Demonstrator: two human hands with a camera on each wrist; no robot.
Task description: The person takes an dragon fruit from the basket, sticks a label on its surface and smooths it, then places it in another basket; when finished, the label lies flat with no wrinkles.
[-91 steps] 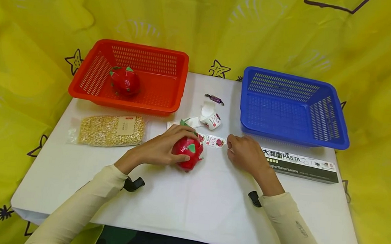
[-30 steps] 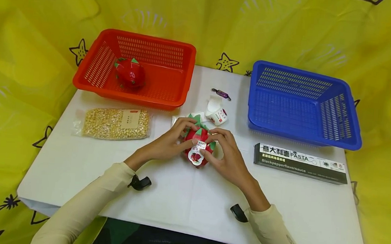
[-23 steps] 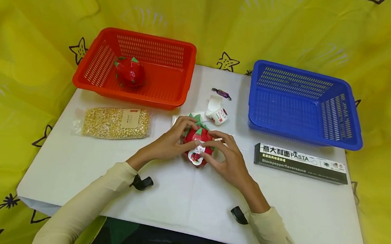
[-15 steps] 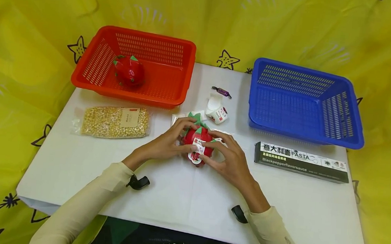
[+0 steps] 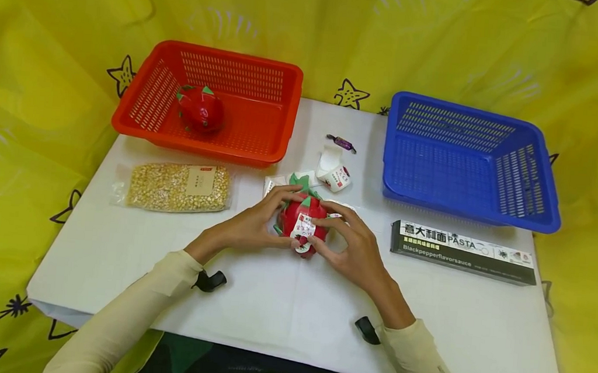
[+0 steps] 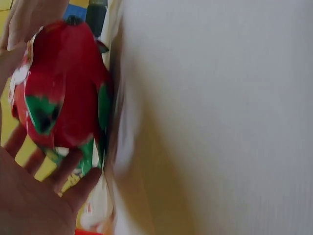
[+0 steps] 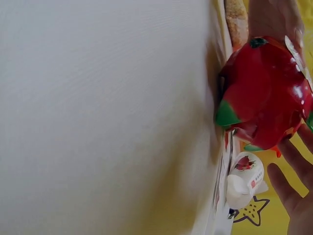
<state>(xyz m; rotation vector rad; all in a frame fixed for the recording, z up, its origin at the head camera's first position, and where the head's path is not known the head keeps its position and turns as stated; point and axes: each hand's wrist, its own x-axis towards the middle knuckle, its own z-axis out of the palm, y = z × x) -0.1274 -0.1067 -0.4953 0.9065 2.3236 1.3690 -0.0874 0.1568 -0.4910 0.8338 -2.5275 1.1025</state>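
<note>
A red toy-like dragon fruit [image 5: 290, 214] with green leaf tips stands on the white table between both hands. My left hand [image 5: 248, 225] curls round its left side, thumb at the lower edge of a white printed label [image 5: 303, 226] on the fruit's front. My right hand [image 5: 354, 248] has thumb and forefinger on the label's right side, other fingers round the fruit's right side. In the left wrist view the dragon fruit [image 6: 73, 93] shows a green tip and a dark end. The right wrist view shows the dragon fruit [image 7: 264, 93] with the label seen edge-on.
A label roll [image 5: 336, 178] and a purple wrapped candy [image 5: 341, 143] lie behind the fruit. A red basket [image 5: 251, 154] holds another dragon fruit [image 5: 202, 110]. A blue basket [image 5: 466, 208] stands right, behind a pasta box [image 5: 462, 253]. A bag of corn kernels [image 5: 172, 188] lies left.
My right hand came from the label strip on the right to the fruit, and a label is now on its front. The left thumb slid down from the label's upper part to its lower edge.
</note>
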